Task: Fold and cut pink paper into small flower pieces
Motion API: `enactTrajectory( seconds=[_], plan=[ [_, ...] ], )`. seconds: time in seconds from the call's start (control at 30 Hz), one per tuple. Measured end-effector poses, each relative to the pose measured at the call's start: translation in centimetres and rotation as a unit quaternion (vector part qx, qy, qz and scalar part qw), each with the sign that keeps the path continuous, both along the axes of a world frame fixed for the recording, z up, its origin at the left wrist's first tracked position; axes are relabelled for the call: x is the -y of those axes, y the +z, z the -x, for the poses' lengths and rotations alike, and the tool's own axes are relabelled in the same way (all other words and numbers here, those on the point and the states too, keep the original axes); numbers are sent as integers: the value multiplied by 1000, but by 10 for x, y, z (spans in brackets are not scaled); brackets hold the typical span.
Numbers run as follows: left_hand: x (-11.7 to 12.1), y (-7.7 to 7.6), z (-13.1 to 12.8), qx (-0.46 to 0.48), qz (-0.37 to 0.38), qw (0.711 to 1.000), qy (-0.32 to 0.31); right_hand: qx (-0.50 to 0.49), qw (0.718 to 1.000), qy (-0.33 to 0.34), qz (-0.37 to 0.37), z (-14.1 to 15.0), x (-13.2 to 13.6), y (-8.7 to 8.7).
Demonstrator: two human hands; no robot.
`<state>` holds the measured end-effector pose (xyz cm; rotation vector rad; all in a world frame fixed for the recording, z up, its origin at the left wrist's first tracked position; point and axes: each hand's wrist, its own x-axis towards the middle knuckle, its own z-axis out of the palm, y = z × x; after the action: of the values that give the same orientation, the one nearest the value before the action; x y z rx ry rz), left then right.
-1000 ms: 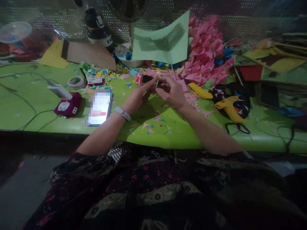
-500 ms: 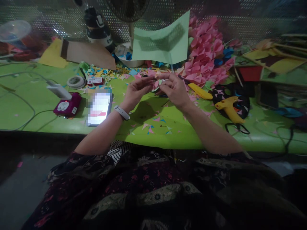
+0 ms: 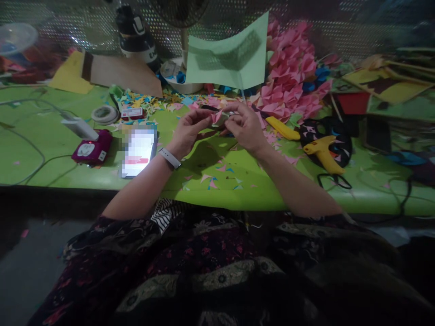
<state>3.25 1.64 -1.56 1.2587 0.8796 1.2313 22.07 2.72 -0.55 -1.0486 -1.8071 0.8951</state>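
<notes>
My left hand (image 3: 189, 129) and my right hand (image 3: 245, 127) meet above the green table (image 3: 41, 154), fingers pinched together on a small folded pink paper piece (image 3: 217, 117). A white band sits on my left wrist. A pile of pink folded paper pieces (image 3: 292, 77) lies just beyond my right hand, and loose coloured paper scraps (image 3: 217, 174) are scattered under and around both hands.
A lit phone (image 3: 138, 149) lies left of my left hand, beside a purple device (image 3: 91, 149) and a tape roll (image 3: 104, 114). A yellow glue gun (image 3: 322, 151) and a yellow cutter (image 3: 282, 127) lie to the right. A light green sheet (image 3: 227, 56) stands behind.
Both hands rose slightly off the table and the pink paper piece now shows between the fingertips. The view shifted a little to the right.
</notes>
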Motion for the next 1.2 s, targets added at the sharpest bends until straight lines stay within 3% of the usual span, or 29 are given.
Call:
enactTrajectory(
  seconds=[0.2, 0.5, 1.2],
  plan=[
    [-3, -3, 1, -49, -41, 998, 13, -21, 998, -16, 51, 0, 6, 7],
    [-3, -2, 0, -42, -33, 999, 5, -88, 990, 32, 109, 1, 1, 14],
    [-1, -1, -1, -20, -20, 1000, 7, -91, 989, 32, 114, 0, 0, 13]
  ],
)
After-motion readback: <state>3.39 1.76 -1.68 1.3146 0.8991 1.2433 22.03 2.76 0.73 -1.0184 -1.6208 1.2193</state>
